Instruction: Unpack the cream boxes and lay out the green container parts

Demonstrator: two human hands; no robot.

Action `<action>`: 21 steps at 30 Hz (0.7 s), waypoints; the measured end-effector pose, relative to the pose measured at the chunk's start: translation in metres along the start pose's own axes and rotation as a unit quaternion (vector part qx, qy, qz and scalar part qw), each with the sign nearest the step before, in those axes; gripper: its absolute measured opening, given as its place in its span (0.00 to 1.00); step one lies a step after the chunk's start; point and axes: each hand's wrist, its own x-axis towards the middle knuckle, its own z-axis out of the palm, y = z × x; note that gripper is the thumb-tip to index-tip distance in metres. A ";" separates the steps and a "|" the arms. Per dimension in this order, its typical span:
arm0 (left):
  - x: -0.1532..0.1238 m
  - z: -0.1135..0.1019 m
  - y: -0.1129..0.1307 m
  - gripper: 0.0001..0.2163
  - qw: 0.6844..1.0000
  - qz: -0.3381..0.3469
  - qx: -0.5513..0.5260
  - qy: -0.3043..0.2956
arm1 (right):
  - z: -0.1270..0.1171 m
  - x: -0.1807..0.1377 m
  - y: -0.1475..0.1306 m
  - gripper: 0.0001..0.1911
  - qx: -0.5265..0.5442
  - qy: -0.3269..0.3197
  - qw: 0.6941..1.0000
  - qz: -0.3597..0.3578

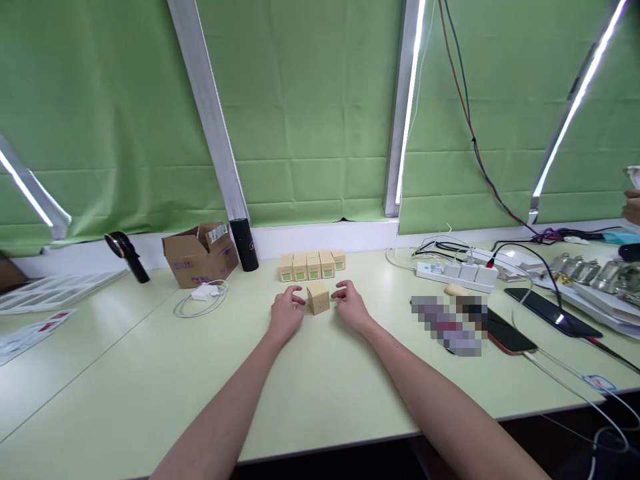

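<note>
Two hands of yours frame one small cardboard box (319, 299) on the table: the left hand (289, 311) and the right hand (351, 305) are loosely spread, fingers curved, just beside it on either side, apparently not touching. Right behind it, five similar boxes (313, 266) stand side by side, closing off the space toward the wall. You work at a pale green table (300, 400), a seam crossing its left part, facing green blinds (310, 107) with light along their edges. Leftward you have a coiled white cable (201, 308), an open carton (200, 263), a black cylinder (245, 245) and a handheld fan (127, 257). Beyond your right forearm, a blurred-out object (447, 325), two phones (553, 313) and a power strip (457, 275) with tangled cords crowd the surface.
</note>
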 end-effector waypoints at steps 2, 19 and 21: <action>-0.002 0.000 0.002 0.25 1.000 -0.002 0.009 -0.008 | 0.001 0.000 0.000 0.22 -0.006 -0.004 1.000 0.000; -0.005 0.000 0.005 0.27 0.998 -0.008 0.038 -0.044 | 0.005 -0.003 0.000 0.20 -0.056 -0.031 0.998 -0.016; -0.004 0.001 0.003 0.26 0.998 -0.006 0.045 -0.046 | 0.006 -0.003 0.001 0.19 -0.064 -0.033 0.997 -0.022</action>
